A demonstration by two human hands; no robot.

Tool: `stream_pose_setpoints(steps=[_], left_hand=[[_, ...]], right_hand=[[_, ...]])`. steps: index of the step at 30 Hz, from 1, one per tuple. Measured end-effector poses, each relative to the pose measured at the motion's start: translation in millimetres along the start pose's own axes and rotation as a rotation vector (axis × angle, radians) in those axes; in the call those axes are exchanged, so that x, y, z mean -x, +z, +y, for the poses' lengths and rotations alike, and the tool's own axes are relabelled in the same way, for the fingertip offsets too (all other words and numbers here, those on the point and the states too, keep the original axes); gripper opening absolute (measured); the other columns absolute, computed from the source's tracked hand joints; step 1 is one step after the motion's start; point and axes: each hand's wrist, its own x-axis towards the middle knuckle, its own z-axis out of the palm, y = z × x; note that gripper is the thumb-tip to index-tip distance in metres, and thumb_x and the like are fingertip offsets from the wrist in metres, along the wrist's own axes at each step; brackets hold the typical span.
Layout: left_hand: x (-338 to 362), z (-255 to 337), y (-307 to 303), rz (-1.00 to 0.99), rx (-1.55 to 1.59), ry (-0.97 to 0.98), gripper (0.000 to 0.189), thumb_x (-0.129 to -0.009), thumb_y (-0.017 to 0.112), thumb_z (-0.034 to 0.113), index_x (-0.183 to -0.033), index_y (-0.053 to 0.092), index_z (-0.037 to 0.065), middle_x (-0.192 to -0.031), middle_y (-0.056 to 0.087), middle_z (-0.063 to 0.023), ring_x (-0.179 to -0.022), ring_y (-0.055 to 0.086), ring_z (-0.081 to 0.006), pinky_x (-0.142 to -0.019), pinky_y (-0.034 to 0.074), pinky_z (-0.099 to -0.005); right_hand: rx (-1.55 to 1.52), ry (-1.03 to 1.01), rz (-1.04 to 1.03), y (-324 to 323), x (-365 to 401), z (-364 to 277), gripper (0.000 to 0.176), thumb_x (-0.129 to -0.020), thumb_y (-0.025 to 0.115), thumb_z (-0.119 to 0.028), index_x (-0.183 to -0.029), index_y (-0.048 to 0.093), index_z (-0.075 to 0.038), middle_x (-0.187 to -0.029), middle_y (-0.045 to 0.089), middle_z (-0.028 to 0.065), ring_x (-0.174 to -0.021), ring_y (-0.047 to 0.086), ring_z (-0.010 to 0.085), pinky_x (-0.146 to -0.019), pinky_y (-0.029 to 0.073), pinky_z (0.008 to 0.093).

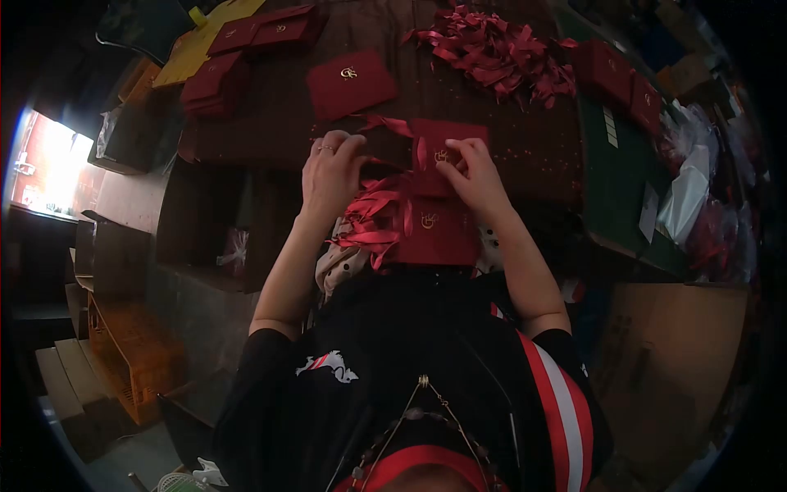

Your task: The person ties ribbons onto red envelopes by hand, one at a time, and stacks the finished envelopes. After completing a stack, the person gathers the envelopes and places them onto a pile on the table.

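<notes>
A red pouch or card (449,176) with a gold emblem lies on the dark table (377,156), a red ribbon (421,153) running along its left side. My right hand (473,170) rests at its right part, thumb and fingers close together near the emblem; what they pinch is too small to tell. My left hand (332,168) is left of it, fingers curled beside a loose ribbon (387,125); its fingertips are partly hidden. Nearer my body lies a stack of red pieces (438,234) with a matching emblem, and bunched ribbons (369,215) hang off its left.
A single red piece (351,84) lies farther back. A heap of red ribbons (500,56) sits at the back right. Stacked red pieces stand at the left (215,84) and far right (615,75). Plastic bags (697,193) and an orange crate (135,348) flank the table.
</notes>
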Motion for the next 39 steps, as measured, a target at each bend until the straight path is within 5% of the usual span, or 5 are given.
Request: stream_pose_setpoints(steps=[5, 12, 19, 23, 39], left_hand=[[6, 46, 19, -0.186, 0.18, 0.374, 0.042, -0.086, 0.071, 0.013, -0.128, 0.064, 0.009, -0.138, 0.058, -0.0127, -0.132, 0.051, -0.0368, -0.105, 0.048, -0.0454], [44, 55, 0, -0.695, 0.23, 0.466, 0.038, -0.086, 0.072, 0.024, -0.122, 0.069, 0.011, -0.135, 0.061, -0.0093, -0.133, 0.05, -0.0324, -0.11, 0.041, -0.0463], [0, 37, -1, -0.272, 0.415, 0.435, 0.017, -0.079, 0.079, 0.012, -0.095, 0.073, 0.01, -0.101, 0.07, -0.0043, -0.108, 0.062, -0.0259, -0.097, 0.047, -0.0425], [-71, -22, 23, 0.17, -0.085, 0.192, 0.038, -0.089, 0.073, 0.032, -0.121, 0.069, 0.01, -0.134, 0.061, -0.0163, -0.131, 0.05, -0.039, -0.107, 0.043, -0.049], [-62, 49, 99, -0.215, -0.165, 0.098, 0.043, -0.094, 0.061, 0.048, -0.115, 0.072, 0.013, -0.112, 0.063, -0.0144, -0.109, 0.056, -0.0352, -0.095, 0.044, -0.0522]], right_hand=[[-0.015, 0.05, -0.324, -13, 39, -39, 0.06, -0.088, 0.075, -0.033, -0.133, 0.056, 0.0, -0.143, 0.045, 0.0176, -0.094, 0.066, 0.0256, -0.086, 0.054, 0.0375], [0.147, 0.184, -0.208, -56, 31, -48, 0.032, -0.084, 0.079, -0.024, -0.109, 0.074, -0.005, -0.084, 0.073, 0.0064, -0.065, 0.062, 0.0125, -0.063, 0.05, 0.0284], [0.032, 0.04, -0.233, -38, 14, -28, 0.031, -0.082, 0.08, -0.019, -0.108, 0.073, -0.004, -0.093, 0.074, 0.0047, -0.068, 0.061, 0.0105, -0.064, 0.05, 0.0274], [0.065, 0.031, -0.269, -37, 17, -32, 0.026, -0.083, 0.08, -0.018, -0.106, 0.074, -0.005, -0.095, 0.072, 0.0042, -0.072, 0.063, 0.0116, -0.067, 0.05, 0.027], [0.646, -0.399, 0.33, -83, -113, 84, 0.019, -0.086, 0.07, -0.01, -0.103, 0.073, -0.017, -0.101, 0.06, 0.0042, -0.095, 0.061, 0.0261, -0.074, 0.055, 0.0407]])
